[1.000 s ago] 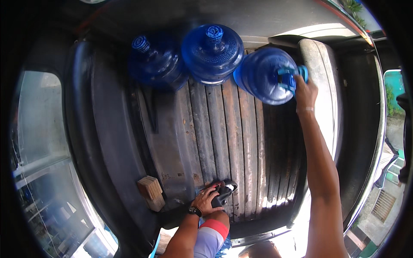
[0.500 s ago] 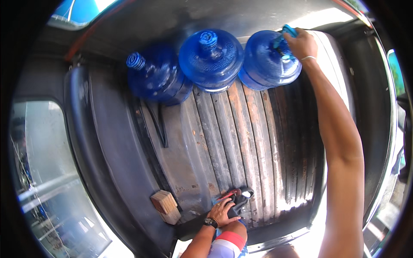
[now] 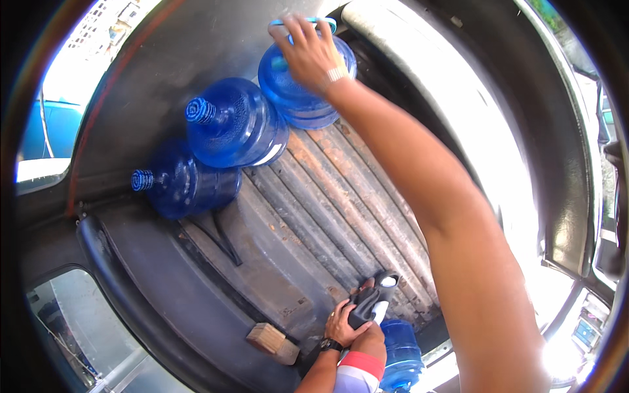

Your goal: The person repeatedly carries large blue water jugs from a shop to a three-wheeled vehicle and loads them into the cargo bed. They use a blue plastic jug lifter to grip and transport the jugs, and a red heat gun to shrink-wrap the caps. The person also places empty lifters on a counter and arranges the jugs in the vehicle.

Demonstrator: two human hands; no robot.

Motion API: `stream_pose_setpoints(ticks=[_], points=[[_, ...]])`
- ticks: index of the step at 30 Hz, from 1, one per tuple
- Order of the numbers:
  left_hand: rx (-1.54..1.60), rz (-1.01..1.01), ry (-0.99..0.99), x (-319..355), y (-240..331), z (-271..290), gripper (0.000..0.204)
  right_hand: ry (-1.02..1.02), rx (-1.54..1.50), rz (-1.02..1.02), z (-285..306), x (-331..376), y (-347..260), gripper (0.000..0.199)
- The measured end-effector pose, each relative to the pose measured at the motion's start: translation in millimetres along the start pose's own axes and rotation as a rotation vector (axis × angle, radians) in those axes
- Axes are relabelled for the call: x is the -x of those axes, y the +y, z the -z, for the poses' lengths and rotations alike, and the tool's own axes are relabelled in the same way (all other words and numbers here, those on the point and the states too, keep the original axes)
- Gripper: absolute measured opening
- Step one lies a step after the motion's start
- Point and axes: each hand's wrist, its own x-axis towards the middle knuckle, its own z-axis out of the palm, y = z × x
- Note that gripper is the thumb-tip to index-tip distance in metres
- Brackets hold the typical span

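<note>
My right hand (image 3: pixel 306 52) is closed over a turquoise ring handle (image 3: pixel 329 25) at the top of the farthest blue water bottle (image 3: pixel 308 108); the hand is slightly blurred and hides the bottle's neck. Another big blue bottle (image 3: pixel 239 124) stands close beside it, to the left. A third bottle (image 3: pixel 190 183) leans leftward beyond that, neck outward. Down at the near end, my left hand (image 3: pixel 344 324) rests at my bent knee (image 3: pixel 371 337), fingers apart, against a black item (image 3: pixel 363 308) I cannot identify. Right of the knee, another blue bottle (image 3: pixel 401 350) partly shows.
The ribbed, scuffed truck bed (image 3: pixel 327 203) lies between the bottles and me. Wood blocks (image 3: pixel 272 342) sit near the left wall, and a black strap (image 3: pixel 226 242) lies by the leaning bottle. A dark side wall (image 3: pixel 164 275) and a sunlit right side bound the bed.
My view has turned, so the three far bottles appear farther left. My right hand stays at the handle of the same bottle. Another blue bottle now shows beside my knee.
</note>
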Motion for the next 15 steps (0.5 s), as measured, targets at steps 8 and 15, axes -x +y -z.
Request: stream_pose_setpoints(ticks=[8, 15], points=[[-0.004, 0.025, 0.019, 2.6, 9.9, 2.1, 0.076, -0.993, -0.429, -0.929, 263.5, 461.2, -62.2, 0.051], [-0.011, -0.148, 0.146, 9.4, 11.0, -10.2, 0.074, -1.806, 0.006, -1.654, 739.7, 707.1, -141.4, 0.058]])
